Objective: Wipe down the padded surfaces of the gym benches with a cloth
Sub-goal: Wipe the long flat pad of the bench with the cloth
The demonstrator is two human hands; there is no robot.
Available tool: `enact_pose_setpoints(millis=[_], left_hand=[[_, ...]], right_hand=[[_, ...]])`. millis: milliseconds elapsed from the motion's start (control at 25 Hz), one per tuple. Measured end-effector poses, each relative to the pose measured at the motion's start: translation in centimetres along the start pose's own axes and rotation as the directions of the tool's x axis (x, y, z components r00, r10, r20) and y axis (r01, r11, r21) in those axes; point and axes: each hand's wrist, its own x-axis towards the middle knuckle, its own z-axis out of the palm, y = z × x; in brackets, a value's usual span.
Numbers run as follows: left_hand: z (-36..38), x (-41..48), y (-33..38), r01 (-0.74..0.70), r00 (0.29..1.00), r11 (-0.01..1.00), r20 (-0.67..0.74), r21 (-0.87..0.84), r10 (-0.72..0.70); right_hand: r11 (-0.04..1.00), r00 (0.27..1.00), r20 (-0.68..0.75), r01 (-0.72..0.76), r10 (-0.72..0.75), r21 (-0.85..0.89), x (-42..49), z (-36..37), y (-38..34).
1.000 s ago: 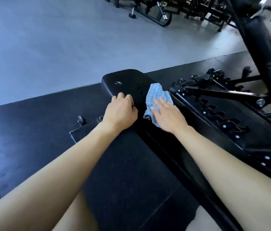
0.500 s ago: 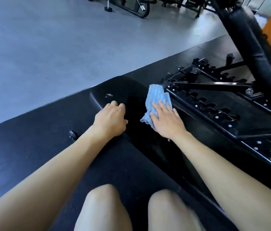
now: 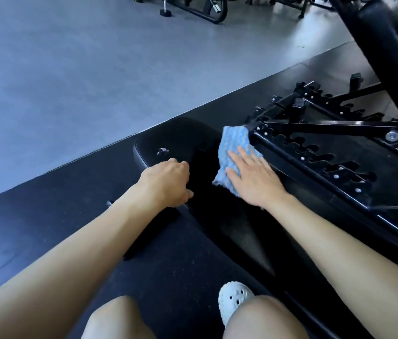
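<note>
On the far end of the padded surface (image 3: 176, 138), the blue cloth (image 3: 232, 146) lies bunched under our right hand (image 3: 254, 179). The fingers (image 3: 238, 159) are straight and slightly apart, pressing flat on the cloth's near half. Its far half sticks out past the fingertips, and a corner shows by the thumb. The cloth sits along the surface's right edge, its far corner touching or just beside the black metal frame (image 3: 315, 155) with its row of notches.

Our left hand (image 3: 166, 184) rests on the surface's left side, well apart from the cloth. Its fingers are curled under with the tips hidden, so we cannot tell whether they grip the edge. Between the two hands runs a bare dark strip of padding.

The rounded far end of the surface lies just beyond the cloth, with a small scuff (image 3: 162, 151) near the left corner. Left of the surface the black rubber mat (image 3: 46, 204) gives way to the open grey floor (image 3: 71, 69). On the right, the frame and a slanting black pad (image 3: 388, 50) close in. A white shoe (image 3: 233, 299) shows between our knees.
</note>
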Motion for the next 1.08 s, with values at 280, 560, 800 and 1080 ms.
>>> enact_pose_setpoints(millis=[280,560,800,1080], left_hand=[[1.0,-0.7,-1.0,-0.017,0.997,0.998,-0.076,-0.059,0.012],[2.8,-1.4,-2.1,-0.041,0.978,0.979,-0.209,-0.198,-0.001],[2.9,-2.8,-3.4,-0.033,0.951,0.950,-0.302,-0.312,-0.066],[3.6,-4.1,-6.4,-0.002,0.949,0.912,-0.289,-0.410,-0.128]], right_hand=[[0.999,1.000,0.012,-0.012,0.011,0.036,2.0,0.3,-6.2],[0.999,0.999,0.031,0.037,-0.038,0.032,2.0,0.1,-2.8],[0.963,0.963,0.025,0.268,-0.269,0.012,-1.8,0.2,-9.0],[0.996,0.995,0.065,0.075,-0.072,-0.047,2.6,-0.2,-8.6]])
